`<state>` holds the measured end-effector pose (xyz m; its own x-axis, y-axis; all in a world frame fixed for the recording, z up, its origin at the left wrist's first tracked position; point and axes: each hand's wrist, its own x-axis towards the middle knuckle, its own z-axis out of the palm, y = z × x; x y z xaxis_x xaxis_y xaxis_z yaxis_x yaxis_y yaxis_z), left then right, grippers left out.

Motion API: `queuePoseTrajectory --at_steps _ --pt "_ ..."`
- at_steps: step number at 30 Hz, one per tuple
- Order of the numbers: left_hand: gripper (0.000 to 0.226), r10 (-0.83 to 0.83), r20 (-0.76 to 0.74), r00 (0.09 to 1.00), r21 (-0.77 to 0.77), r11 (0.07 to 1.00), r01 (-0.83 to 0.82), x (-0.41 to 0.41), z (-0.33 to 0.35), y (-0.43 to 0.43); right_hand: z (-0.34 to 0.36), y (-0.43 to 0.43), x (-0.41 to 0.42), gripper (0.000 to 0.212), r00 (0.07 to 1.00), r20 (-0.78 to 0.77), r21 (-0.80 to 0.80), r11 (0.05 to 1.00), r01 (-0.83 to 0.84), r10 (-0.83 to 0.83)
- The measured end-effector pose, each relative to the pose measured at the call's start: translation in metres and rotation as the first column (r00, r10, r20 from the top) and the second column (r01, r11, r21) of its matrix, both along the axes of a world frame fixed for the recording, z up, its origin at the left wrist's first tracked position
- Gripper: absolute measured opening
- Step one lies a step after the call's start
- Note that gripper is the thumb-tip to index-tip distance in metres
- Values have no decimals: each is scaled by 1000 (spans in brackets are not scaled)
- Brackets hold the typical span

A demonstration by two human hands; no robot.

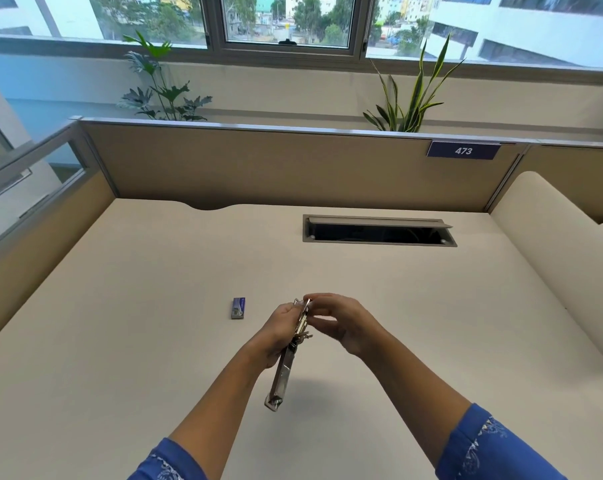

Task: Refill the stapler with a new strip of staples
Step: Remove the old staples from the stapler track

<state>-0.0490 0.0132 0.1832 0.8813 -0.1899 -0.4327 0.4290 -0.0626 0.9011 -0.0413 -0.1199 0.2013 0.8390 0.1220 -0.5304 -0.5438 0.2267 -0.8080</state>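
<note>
A metal stapler (283,372) is held above the desk, swung open so that one long arm hangs down toward me. My left hand (278,332) grips its upper part from the left. My right hand (341,322) pinches the top end of the stapler with fingertips; whether a staple strip is between them is too small to tell. A small purple staple box (238,308) lies flat on the desk, a little to the left of my hands.
The cream desk (154,341) is bounded by tan partition walls at the back and left. An open cable tray slot (379,232) sits at the back right. A raised cream ledge (552,254) runs along the right side.
</note>
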Motion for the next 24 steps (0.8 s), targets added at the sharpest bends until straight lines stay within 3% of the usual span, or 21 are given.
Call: queuePoseTrajectory --at_steps 7,11,19,24 --pt "38 18 14 1000 -29 999 -18 -2 -6 -4 1 25 -9 11 992 -101 69 994 81 -74" --pt "38 22 13 1000 31 999 -22 -4 -12 -4 5 31 -12 26 981 -167 111 987 115 -95" --pt "38 49 -12 999 8 999 -49 -1 -17 0 2 31 -13 16 996 -79 48 998 32 -28" --pt "37 64 -25 998 -24 998 -65 -1 -17 0 3 23 -11 23 995 -95 75 997 20 -13"
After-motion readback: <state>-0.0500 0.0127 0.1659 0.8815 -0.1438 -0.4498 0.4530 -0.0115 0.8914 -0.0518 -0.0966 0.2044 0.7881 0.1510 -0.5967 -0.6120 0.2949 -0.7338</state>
